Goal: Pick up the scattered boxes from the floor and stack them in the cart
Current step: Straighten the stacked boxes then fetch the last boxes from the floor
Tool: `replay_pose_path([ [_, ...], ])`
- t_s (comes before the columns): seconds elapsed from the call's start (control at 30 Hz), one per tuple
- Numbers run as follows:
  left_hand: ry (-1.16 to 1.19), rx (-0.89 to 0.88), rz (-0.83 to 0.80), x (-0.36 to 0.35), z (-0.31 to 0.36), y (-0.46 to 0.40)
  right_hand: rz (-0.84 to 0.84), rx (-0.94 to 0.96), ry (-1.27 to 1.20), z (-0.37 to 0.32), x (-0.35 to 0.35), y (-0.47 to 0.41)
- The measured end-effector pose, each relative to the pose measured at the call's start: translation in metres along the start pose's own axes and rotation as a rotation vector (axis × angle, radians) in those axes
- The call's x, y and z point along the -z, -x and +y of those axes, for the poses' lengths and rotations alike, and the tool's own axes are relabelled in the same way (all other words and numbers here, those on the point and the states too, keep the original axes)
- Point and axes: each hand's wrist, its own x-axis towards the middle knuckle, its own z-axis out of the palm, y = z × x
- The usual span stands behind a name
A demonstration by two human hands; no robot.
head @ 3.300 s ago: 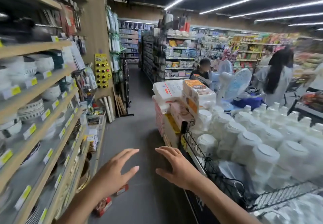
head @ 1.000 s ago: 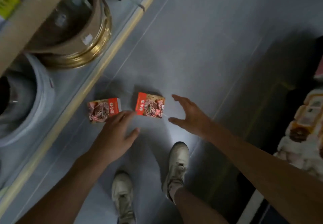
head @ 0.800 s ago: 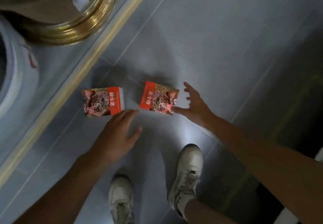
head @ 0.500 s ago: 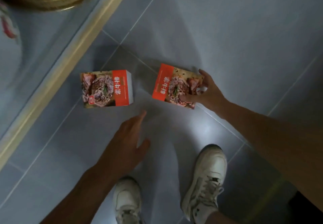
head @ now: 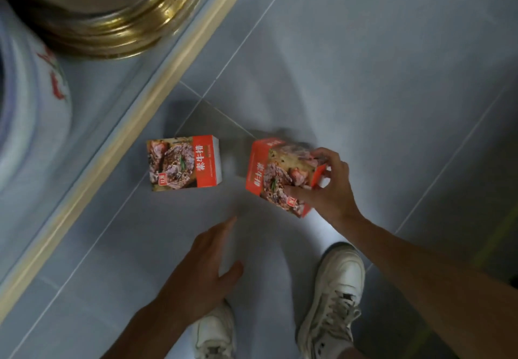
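Since 0.5 s ago right box [head: 276, 175] tilted up off floor [head: 364, 78] | right hand [head: 326, 187] fingers pinch it | left hand [head: 201, 269] hovers, fingers straight, holding nothing | left box [head: 183, 162] flat on floor beside shelf edge [head: 131, 123], label 素牛排

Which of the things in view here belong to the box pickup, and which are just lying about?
Job: right hand gripping the tilted box; flat box; open left hand.
Lying about: gold-rimmed pot, white vessel, shelf edge.
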Motion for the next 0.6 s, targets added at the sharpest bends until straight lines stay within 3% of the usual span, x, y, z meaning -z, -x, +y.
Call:
replay_pose_path([
  [0.2, 0.160, 0.207, 0.030, 0.017, 0.004, 0.026, -0.028, 0.116, 0.139, -0.036, 0.024, 0.041],
  [0.43, 0.564, 0.558, 0.256, 0.029, 0.014, 0.011, -0.056, 0.285, 0.162, -0.073, 0.050, 0.062],
  [0.6, 0.871, 0.714, 0.414, 0.033, 0.010, -0.022, -0.107, 0.269, 0.135, -0.081, 0.051, 0.060],
])
